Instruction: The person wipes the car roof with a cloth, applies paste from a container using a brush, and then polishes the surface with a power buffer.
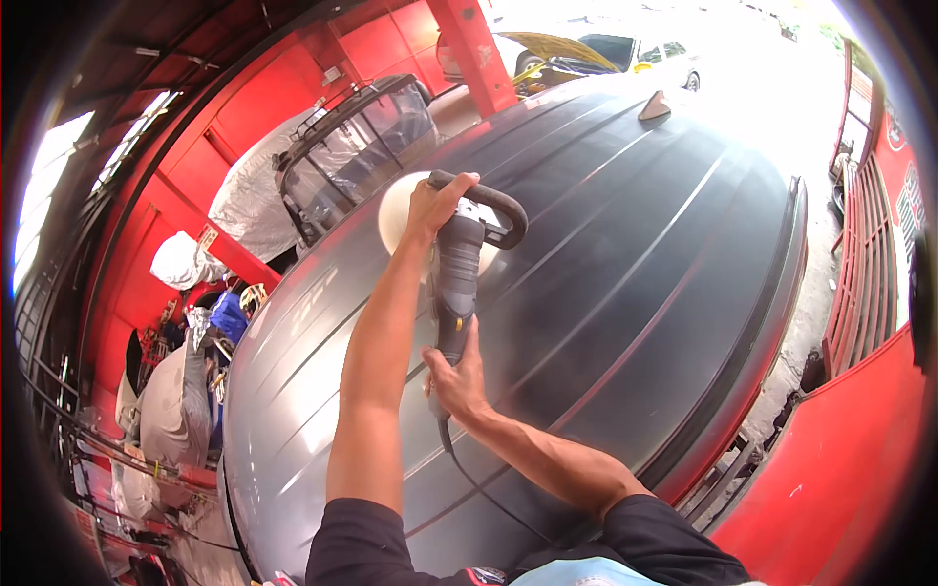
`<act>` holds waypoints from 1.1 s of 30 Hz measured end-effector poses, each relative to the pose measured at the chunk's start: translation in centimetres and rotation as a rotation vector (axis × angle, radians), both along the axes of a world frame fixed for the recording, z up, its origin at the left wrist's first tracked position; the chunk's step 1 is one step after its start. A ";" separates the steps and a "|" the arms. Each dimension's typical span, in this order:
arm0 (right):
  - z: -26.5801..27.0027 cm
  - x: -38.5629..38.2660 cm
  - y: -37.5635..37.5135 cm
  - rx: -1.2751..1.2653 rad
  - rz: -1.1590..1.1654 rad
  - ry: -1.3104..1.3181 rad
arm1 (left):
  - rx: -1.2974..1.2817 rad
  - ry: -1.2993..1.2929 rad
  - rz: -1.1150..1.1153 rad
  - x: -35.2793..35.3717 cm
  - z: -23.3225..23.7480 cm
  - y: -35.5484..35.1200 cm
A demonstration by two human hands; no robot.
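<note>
My left hand (437,203) is wrapped around the black loop handle at the head of a car polisher (458,264). Lower down, my right hand (458,381) grips the rear of its dark body. The polisher's round, pale pad (395,211) lies against the dark vehicle roof (625,322), partly hidden by my left hand and forearm. From the tool's tail a black cord (489,493) runs down across the roof toward my body. Long ribs run along the roof, and its left part looks hazy and bright with glare.
A shark-fin antenna (656,105) stands at the roof's far end. Silver-covered and clear-windowed vehicles stand to the left by red walls (256,103). Beyond is a white car (645,54) near a raised yellow hood. A red slatted bench (860,264) lines the right side.
</note>
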State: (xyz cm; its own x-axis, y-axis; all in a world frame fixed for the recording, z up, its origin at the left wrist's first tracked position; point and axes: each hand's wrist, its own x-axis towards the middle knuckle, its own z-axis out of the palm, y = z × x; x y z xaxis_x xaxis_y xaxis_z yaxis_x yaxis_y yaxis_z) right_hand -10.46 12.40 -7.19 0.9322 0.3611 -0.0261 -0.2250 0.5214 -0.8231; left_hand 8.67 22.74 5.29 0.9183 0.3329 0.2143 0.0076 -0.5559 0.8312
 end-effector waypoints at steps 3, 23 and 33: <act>0.6 2.5 -1.6 -0.042 -0.053 0.019 | -0.059 0.002 -0.077 2.9 0.0 -1.8; 1.8 16.9 -12.4 -0.157 0.329 0.045 | 0.094 -0.154 0.274 13.6 -2.0 -0.2; 3.1 9.7 -9.1 -0.033 0.639 0.170 | 0.521 0.108 0.441 1.0 0.1 7.9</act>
State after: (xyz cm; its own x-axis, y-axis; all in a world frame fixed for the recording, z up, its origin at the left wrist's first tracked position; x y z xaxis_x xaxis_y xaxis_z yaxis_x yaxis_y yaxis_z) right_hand -0.74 3.28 -4.07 0.5164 0.8383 -0.1746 -0.6098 0.2170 -0.7622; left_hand 9.66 30.61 5.43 0.7460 0.5584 0.3630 0.3922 -0.8088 0.4381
